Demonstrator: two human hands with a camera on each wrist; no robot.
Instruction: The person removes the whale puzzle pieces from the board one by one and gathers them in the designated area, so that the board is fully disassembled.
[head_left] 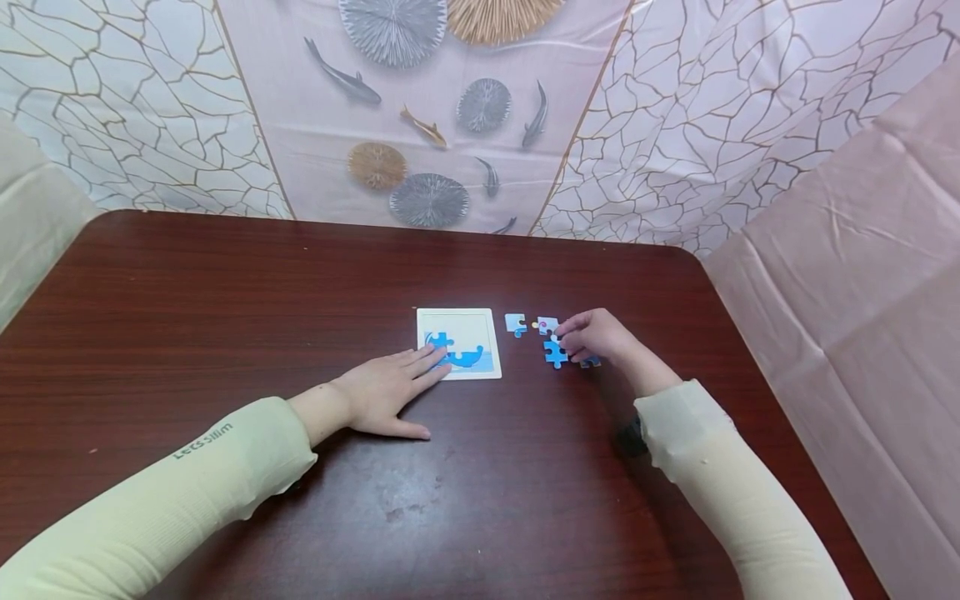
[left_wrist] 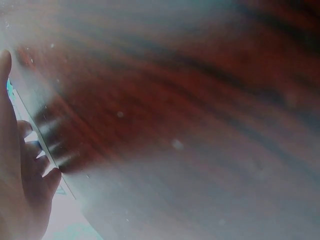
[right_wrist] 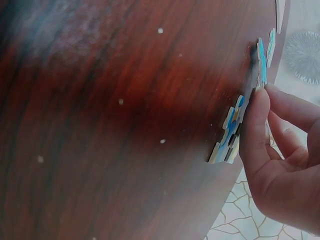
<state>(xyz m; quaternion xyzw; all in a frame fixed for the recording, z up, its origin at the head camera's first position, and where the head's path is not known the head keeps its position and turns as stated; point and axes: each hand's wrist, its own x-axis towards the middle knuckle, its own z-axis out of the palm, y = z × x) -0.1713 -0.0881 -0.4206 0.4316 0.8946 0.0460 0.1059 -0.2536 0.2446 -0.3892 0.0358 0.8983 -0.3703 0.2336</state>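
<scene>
My left hand [head_left: 386, 392] lies flat with its fingers spread, the fingertips resting on a white square puzzle tray [head_left: 457, 317]. Blue puzzle pieces [head_left: 467, 358] sit in the lower part of that tray, partly hidden by the fingers. To the right of the tray, my right hand [head_left: 600, 335] pinches a puzzle piece [right_wrist: 262, 62] at its edge between thumb and fingertips. Just below those fingers lies a blue puzzle piece [head_left: 556, 353]. More patterned pieces [right_wrist: 230, 132] lie beside the thumb in the right wrist view.
A pale puzzle piece [head_left: 516, 323] lies between the tray and my right hand. Another piece [head_left: 590, 362] shows partly under that hand. The dark brown table [head_left: 225, 292] meets patterned cloth [head_left: 420, 100] along its far edge.
</scene>
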